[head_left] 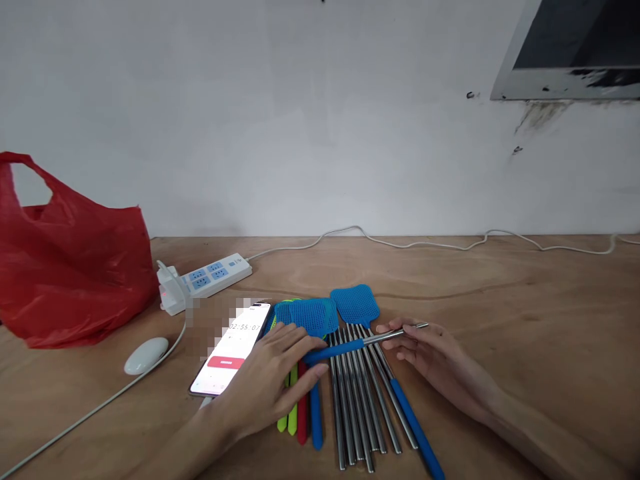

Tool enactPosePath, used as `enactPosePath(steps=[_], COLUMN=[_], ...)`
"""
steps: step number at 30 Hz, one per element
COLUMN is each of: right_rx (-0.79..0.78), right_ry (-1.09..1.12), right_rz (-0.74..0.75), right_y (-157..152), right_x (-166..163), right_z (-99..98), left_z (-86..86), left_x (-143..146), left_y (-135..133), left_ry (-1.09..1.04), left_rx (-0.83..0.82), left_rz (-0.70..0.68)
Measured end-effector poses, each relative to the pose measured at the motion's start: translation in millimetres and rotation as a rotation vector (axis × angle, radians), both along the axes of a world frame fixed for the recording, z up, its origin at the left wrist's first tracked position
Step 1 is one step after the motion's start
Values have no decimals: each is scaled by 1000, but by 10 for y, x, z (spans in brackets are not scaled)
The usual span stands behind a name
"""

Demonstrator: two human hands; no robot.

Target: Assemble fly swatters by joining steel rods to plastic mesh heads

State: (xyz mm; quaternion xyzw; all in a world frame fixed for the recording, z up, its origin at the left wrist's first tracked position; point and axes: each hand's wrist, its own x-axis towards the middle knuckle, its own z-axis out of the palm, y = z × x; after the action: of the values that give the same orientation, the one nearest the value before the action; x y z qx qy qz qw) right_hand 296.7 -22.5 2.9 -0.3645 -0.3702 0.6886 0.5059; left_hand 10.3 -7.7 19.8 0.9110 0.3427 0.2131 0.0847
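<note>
A metal telescopic rod with a blue grip [365, 341] lies crosswise over a row of several metal rods [356, 400]. My left hand [273, 380] pinches its blue grip end, fingers closed round it. My right hand [430, 357] holds the bare metal end between thumb and fingertips. Blue mesh swatter heads [327, 310] lie just beyond the rods. Under my left hand are coloured handles, green, red and blue [300, 420].
A phone [233, 353] with a lit timer screen lies left of my left hand. Farther left are a white mouse [146, 355], a white power strip [205, 280] with cables, and a red plastic bag [70, 260]. The wooden table [525, 320] meets a white wall.
</note>
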Motion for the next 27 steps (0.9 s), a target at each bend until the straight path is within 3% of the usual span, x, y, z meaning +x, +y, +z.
enactPosePath(steps=[5,15,18,22,27], right_rx=[48,108,165,171,51], right_ry=[7,-67,-73,-8,179], right_rz=[64,-26,-99,-263,-529], right_y=[-53,-89,-83,33,224], right_x=[-40,-129,-153,-34,199], right_z=[-5,-45,-60,-28,20], left_z=[-90,-83,-82,-81,-42], left_x=[20,98,87,57,81], left_y=[-62,-159,-197,-189,-162], left_ry=[49,120,31,-252,-321], left_rx=[-54,-166,-280,-556,-657], left_rz=[-42,-13,2,133,63])
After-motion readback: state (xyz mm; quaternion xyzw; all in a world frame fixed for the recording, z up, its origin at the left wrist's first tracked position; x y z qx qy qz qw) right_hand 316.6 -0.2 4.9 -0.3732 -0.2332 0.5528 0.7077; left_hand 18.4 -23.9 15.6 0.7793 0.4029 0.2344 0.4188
